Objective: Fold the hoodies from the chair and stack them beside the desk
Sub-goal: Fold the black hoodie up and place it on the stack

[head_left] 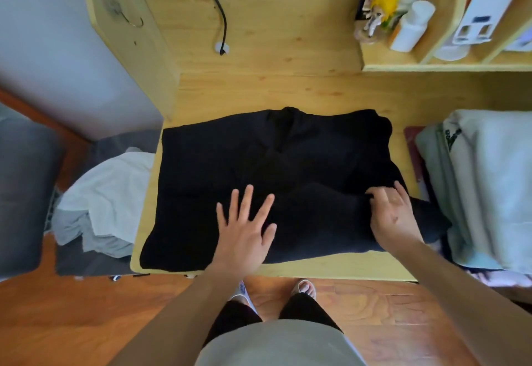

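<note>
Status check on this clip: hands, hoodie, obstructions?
Left hand flat on black hoodie. Right hand gripping its right edge. Hoodie spread on desk. Nothing blocking.

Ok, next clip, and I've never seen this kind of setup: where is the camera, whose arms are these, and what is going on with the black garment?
There is no machine here. The single picture comes from a wide-angle camera worn on a person's head, looking down at their own bare arms, legs and feet.

A black hoodie lies spread on a wooden desk. The left hand lies flat on it with fingers spread. The right hand has its fingers curled round a fold of cloth at the garment's right edge: that is the only grip.

Left of the desk, white and grey clothes lie heaped on a dark seat. On the right sits a pile of pale folded garments. A shelf behind holds white bottles and a small yellow-haired figure.
</note>
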The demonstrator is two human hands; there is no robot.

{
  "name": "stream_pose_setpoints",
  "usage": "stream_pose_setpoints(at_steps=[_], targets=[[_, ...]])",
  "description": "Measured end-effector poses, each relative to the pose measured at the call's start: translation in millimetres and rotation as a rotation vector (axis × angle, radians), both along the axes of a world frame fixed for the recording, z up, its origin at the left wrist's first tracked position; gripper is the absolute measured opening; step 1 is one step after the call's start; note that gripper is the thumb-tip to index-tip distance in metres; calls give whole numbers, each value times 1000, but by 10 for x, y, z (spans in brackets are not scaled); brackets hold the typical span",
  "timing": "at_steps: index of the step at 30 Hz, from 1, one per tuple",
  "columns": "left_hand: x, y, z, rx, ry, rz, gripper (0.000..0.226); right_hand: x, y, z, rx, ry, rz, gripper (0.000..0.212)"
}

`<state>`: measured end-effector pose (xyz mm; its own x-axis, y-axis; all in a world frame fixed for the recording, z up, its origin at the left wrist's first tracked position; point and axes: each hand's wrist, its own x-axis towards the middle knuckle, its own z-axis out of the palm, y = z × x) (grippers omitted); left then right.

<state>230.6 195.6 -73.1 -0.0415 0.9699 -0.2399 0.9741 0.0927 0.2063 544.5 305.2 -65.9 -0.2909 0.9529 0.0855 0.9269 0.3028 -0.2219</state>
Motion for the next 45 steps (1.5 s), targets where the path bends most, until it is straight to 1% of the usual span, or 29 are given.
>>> stream_pose_setpoints(at_steps=[2, 4, 5, 7, 9, 11, 12, 13, 14, 15, 16, 17, 19, 21, 22, 23, 25, 26, 27, 28, 30, 32, 34, 35, 37, 39, 40, 43, 45], targets=[[-115, -65, -139, -150, -1, 236, 64, 26, 38, 89, 108, -7, 38, 31], [-192, -193, -249, -219, 44, 345, 65, 46, 140, 21, 126, -167, 24, 27], [-201, -233, -270, -235, 58, 377, 66, 35, 170, -60, 68, -268, 8, 26], [-202, -239, -270, -255, 54, 480, 66, -31, 175, -181, -116, -375, -65, 20], [-220, -218, -254, -282, 65, 565, 65, -151, 140, -166, -178, -364, -193, 17], [-221, -218, -201, -319, 88, 564, 67, -354, 7, -39, -60, -229, -276, 29], [-213, -207, -159, -328, 107, 554, 68, -499, -86, 22, 42, -107, -231, 33], [-206, -191, -111, -319, 137, 528, 70, -668, -193, 56, 84, -23, -103, 37], [-216, -168, -63, -289, 168, 476, 71, -830, -309, 60, 49, -30, 80, 44], [-270, -164, -37, -247, 196, 408, 70, -965, -397, 19, -21, -109, 245, 53], [-361, -169, -24, -214, 199, 348, 69, -1023, -417, -66, -91, -211, 350, 59], [-512, -214, -50, -210, 204, 301, 67, -1042, -385, -148, -145, -289, 388, 63], [-884, -355, -146, -252, 172, 320, 66, -1036, -310, -279, -178, -348, 354, 65], [-1110, -495, -161, -296, 99, 343, 70, -1051, -303, -309, -186, -401, 357, 66], [-1132, -526, -120, -256, 50, 363, 73, -1067, -313, -292, -195, -411, 361, 67], [-1129, -527, -68, -168, -23, 440, 76, -1083, -327, -278, -207, -418, 361, 67], [-1184, -419, 68, -2, -207, 776, 75, -1100, -321, -233, -232, -426, 352, 68], [-1281, -344, 124, 12, -314, 957, 71, -1105, -311, -217, -241, -428, 346, 68], [-1412, -267, 174, -31, -433, 1100, 66, -1112, -302, -202, -248, -433, 343, 68], [-1552, -186, 223, -101, -556, 1181, 61, -1116, -296, -190, -264, -444, 341, 68], [-1767, -63, 334, -263, -778, 1186, 54, -1123, -295, -164, -299, -464, 337, 69], [-1875, 1, 394, -420, -942, 1130, 47, -1142, -283, -137, -305, -482, 338, 71], [-1927, 25, 402, -519, -1048, 1088, 44, -1181, -293, -123, -304, -496, 326, 73], [-1946, 27, 374, -529, -1055, 1067, 47, -1202, -294, -119, -311, -506, 311, 73], [-1982, 24, 303, -455, -1047, 969, 45, -1238, -284, -98, -354, -524, 270, 73], [-1997, -7, 268, -309, -982, 818, 28, -1276, -279, -65, -396, -538, 235, 73], [-1986, -30, 256, -249, -977, 782, 24, -1298, -279, -47, -415, -548, 223, 72], [-1940, -103, 235, -192, -1171, 897, 38, -1344, -276, -7, -484, -578, 203, 71], [-1957, -127, 212, -193, -1232, 930, 43, -1383, -281, 27, -535, -594, 187, 74]])
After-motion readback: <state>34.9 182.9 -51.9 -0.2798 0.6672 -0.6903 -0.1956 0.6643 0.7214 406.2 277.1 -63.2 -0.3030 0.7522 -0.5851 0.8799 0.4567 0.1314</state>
